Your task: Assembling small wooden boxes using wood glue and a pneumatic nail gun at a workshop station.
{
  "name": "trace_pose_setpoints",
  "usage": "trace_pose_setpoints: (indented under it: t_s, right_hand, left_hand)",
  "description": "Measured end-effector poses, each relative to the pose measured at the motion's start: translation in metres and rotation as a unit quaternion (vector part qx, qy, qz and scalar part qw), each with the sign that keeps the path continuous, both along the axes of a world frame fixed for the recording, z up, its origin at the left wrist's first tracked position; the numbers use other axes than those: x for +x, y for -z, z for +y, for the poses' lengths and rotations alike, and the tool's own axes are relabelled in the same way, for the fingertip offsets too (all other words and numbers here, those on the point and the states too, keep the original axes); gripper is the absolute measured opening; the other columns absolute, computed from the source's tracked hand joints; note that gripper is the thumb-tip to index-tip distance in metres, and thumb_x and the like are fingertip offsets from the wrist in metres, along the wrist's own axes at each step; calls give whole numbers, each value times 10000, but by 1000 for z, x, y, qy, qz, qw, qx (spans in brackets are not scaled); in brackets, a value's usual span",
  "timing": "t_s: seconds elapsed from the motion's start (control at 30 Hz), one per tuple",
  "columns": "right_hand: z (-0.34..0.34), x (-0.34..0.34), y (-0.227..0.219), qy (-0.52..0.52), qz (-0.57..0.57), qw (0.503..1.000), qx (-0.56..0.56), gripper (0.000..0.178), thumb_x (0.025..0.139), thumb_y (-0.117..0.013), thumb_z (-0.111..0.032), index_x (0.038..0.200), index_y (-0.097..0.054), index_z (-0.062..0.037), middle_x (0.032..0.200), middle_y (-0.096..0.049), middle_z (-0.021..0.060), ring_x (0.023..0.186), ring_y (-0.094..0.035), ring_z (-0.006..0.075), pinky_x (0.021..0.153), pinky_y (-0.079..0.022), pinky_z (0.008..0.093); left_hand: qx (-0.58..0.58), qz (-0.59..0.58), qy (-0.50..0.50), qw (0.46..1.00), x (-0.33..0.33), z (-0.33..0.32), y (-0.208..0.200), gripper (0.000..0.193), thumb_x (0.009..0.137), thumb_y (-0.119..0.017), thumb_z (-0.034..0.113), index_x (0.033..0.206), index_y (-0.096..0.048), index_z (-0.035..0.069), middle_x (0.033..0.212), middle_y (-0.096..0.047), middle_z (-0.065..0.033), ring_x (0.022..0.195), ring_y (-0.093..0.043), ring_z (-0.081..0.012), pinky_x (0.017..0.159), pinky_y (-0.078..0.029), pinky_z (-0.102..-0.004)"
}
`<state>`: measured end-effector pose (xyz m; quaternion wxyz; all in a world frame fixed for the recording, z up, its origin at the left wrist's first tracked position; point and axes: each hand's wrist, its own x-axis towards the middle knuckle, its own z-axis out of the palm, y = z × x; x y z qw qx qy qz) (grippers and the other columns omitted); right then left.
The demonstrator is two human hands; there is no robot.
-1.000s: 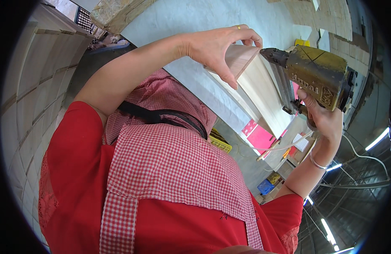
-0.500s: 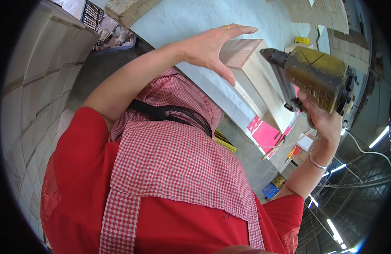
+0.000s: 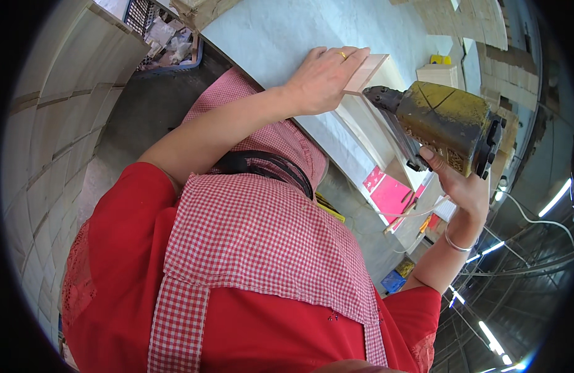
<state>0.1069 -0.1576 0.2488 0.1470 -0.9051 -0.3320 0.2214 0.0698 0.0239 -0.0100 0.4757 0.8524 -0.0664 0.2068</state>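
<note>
A long open box of pale wooden boards (image 3: 364, 129) lies on the light-coloured worktable (image 3: 268, 37). My left hand (image 3: 324, 79) is closed over its near-left end board, fingers curled on the outer face. My right hand (image 3: 458, 186) grips a worn yellow-and-black nail gun (image 3: 445, 112), the handle mostly hidden by the tool's body. The gun's black nose sits at the corner where the end board meets a long side, close to my left fingertips. Whether the nose touches the wood, I cannot tell for sure.
Stacked boards (image 3: 57, 124) rise at the left. A blue crate of scraps (image 3: 169, 65) stands at the far left. A pink sheet (image 3: 389, 196) and hand tools lie at the table's right end, where a pale hose (image 3: 417, 214) runs. More board stacks (image 3: 464, 22) stand at the back right.
My left hand has gone from spread above the box to closed on its end board. The nail gun has moved left and slightly down, bringing its nose to the box corner.
</note>
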Motion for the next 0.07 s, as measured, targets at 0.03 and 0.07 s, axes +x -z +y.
trace_pose_setpoints:
  t_s: [0.03,0.07]
  right_hand:
    - [0,1,1,1,7,1000,-2,439,809,-810,-33,1193,-608,25,1077,-707,100,935,-659,180,795,-557,304]
    - [0,1,2,3,15,1000,-4,448,810,-810,-34,1202,-602,25,1088,-706,103,946,-659,186,803,-557,305]
  left_hand:
    - [-2,0,1,1000,0,0,0,789,793,-709,53,1479,-321,23,1382,-487,-169,1302,-466,-317,1097,-335,-450]
    - [-4,0,2,1000,0,0,0,784,797,-702,47,1481,-319,24,1385,-485,-173,1304,-466,-314,1100,-332,-451]
